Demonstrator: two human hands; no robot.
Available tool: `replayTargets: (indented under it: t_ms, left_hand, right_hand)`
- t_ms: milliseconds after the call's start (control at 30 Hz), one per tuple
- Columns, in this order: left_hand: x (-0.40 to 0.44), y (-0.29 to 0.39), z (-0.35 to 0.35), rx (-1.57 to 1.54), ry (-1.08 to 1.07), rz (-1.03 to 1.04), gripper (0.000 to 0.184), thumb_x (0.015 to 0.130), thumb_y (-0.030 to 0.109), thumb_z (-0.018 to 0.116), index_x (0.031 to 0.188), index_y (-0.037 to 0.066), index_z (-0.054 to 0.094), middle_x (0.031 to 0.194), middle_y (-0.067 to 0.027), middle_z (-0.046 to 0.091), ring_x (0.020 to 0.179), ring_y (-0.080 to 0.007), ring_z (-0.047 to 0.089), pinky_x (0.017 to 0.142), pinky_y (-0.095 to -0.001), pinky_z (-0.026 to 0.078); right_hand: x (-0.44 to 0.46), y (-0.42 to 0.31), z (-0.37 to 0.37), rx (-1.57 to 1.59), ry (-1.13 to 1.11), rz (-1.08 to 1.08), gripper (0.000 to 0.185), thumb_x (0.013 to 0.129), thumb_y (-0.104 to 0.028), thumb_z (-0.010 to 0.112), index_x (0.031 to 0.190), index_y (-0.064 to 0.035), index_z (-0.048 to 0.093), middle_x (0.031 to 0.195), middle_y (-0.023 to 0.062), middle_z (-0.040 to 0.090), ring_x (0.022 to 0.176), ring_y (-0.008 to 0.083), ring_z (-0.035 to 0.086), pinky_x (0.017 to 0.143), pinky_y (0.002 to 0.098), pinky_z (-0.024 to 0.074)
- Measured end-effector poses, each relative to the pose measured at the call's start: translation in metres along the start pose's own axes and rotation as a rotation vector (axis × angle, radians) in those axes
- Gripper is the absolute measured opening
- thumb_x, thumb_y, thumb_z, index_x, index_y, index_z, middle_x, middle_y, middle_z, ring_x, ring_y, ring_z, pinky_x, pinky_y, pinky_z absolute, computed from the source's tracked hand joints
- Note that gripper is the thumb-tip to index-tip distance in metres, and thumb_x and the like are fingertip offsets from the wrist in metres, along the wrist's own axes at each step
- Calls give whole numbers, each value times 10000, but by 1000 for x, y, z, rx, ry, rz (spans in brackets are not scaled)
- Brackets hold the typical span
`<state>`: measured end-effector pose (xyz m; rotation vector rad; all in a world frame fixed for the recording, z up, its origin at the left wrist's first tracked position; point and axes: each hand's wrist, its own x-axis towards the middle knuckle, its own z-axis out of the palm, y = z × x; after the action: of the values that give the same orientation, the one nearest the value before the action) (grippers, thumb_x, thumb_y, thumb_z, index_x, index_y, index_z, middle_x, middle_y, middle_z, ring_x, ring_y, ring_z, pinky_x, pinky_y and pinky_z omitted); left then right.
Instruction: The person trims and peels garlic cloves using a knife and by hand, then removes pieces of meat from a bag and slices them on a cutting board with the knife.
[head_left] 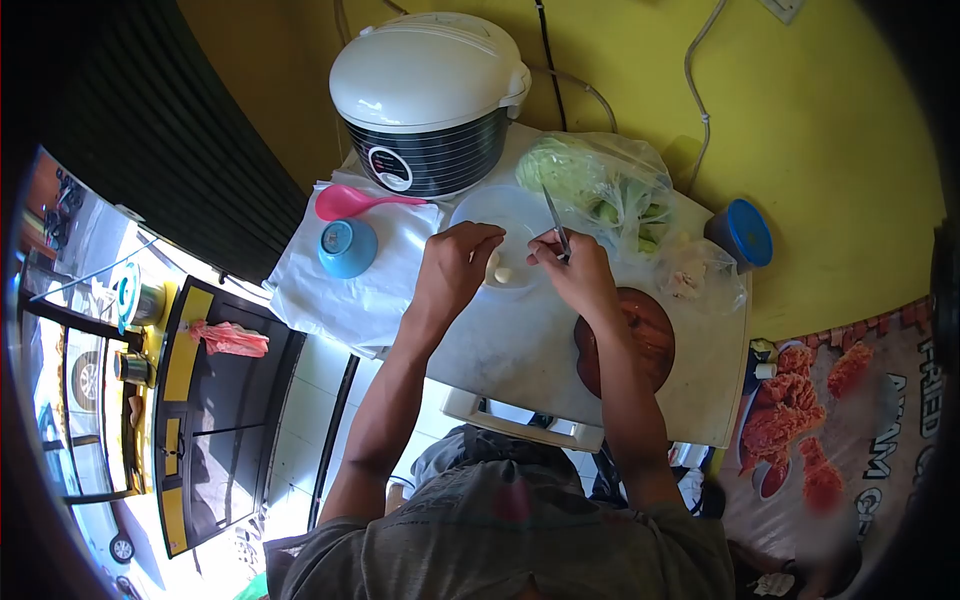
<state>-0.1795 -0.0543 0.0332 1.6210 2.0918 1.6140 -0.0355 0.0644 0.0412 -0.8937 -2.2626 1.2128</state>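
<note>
My right hand [578, 268] is closed around a small knife [556, 220], its blade pointing up and away from me. Opposite it, my left hand [460, 262] has its fingertips pinched together; whatever they hold, if anything, is too small to make out. Both hands are over a pale, translucent shallow bowl [490, 207]. A few whitish pieces that look like peeled garlic cloves [502, 273] lie in the bowl between my hands. Under my right forearm is a round reddish-brown stone mortar or dish [650, 335], partly covered by the arm.
A rice cooker [425, 100] stands at the back left, near a pink ladle [345, 202] and an upturned blue bowl [347, 250]. Plastic bags hold cabbage [560, 165] and what looks like garlic [690, 278]. A blue-lidded tub [745, 235] sits right, by the yellow wall.
</note>
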Motion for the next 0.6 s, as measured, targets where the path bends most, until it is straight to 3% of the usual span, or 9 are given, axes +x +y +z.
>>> replayTargets:
  t_ms: [167,267,300,367,433,500,600]
  left_hand:
    - [-4,29,9,-26,-181,-153,127,875,33,628,985,-5,678,706,-109,691,572,-158,654,569,-276,511]
    - [-8,51,28,-84,-231,-175,155,893,14,590,1032,2,658,741,-110,693,610,-153,658,588,-268,516]
    - [-9,54,39,-94,-249,-163,155,893,14,590,1032,2,658,741,-110,693,610,-153,658,588,-268,516]
    - [-13,57,67,-275,-245,53,212,883,-29,563,1076,11,640,809,-117,703,678,-162,666,623,-272,518]
    - [-13,71,87,-261,-316,183,274,829,-77,558,1072,20,642,953,-123,690,789,-202,674,687,-290,520]
    - [-12,93,109,-379,-413,182,262,811,-71,558,1049,12,630,986,-160,662,882,-358,655,722,-396,537]
    - [-13,102,159,-409,-602,179,241,821,-25,556,1046,22,630,1024,-184,657,899,-376,651,741,-451,522]
  right_hand:
    - [-35,10,-19,91,132,118,235,884,-225,638,876,10,651,645,78,663,580,167,640,599,299,485]
    - [-63,38,-32,160,224,138,234,888,-223,638,898,10,634,665,83,655,622,144,636,607,284,473]
    - [-70,44,-38,219,268,94,230,888,-217,638,915,11,637,691,96,661,649,140,640,615,280,471]
    - [-87,51,-57,193,343,133,215,889,-201,631,929,10,640,730,108,669,682,147,648,636,282,476]
    - [-101,62,-78,163,406,168,201,891,-184,625,942,9,643,770,120,677,714,153,655,657,284,481]
    - [-111,80,-98,43,552,238,207,899,-165,616,1006,5,662,821,88,685,814,151,652,739,283,480]
    - [-109,112,-129,-108,669,196,216,905,-163,600,1044,-10,664,925,136,704,893,211,674,781,323,495]
